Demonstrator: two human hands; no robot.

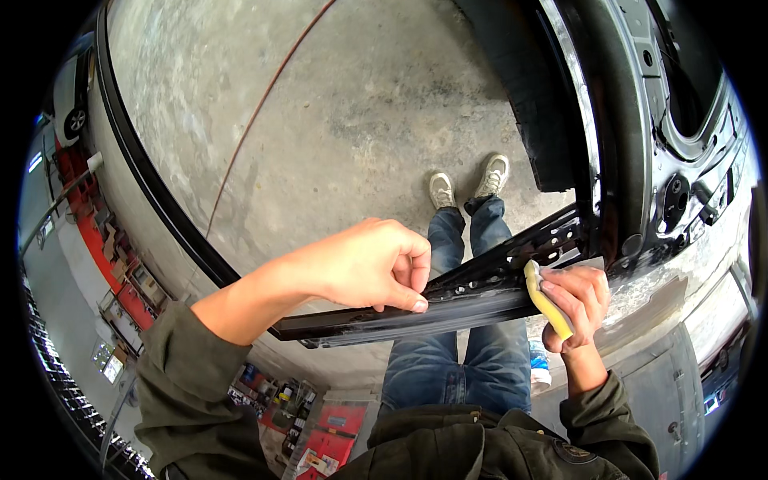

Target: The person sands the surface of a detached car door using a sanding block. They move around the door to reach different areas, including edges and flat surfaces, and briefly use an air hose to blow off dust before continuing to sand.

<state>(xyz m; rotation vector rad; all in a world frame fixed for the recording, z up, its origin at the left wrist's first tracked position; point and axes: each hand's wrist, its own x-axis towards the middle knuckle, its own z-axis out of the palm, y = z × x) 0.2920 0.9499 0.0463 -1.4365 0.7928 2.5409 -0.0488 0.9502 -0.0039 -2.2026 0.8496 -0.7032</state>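
Note:
A black car door's window frame (pixel 352 326) crosses in front of me, with dull whitish streaks along its bar. My left hand (pixel 380 264) is closed at the bar's upper edge, thumb pressed against it and fingers curled; part of that grip is hidden. In my right hand (pixel 582 300) is a yellow sanding sponge (pixel 546 304), bent and held on edge against the bar near the frame's corner. A grey sheet, apparently sandpaper, shows at the fingers. Several holes pierce the frame's inner strip (pixel 504 270) between my hands.
The door's black panel (pixel 676 200) with its cut-outs rises at the right. A thin reddish hose (pixel 260 120) runs over the concrete floor (pixel 344 120). Bottles and boxes (pixel 276 404) stand at lower left beside a red cart (pixel 332 428). A parked car (pixel 72 100) is at far left.

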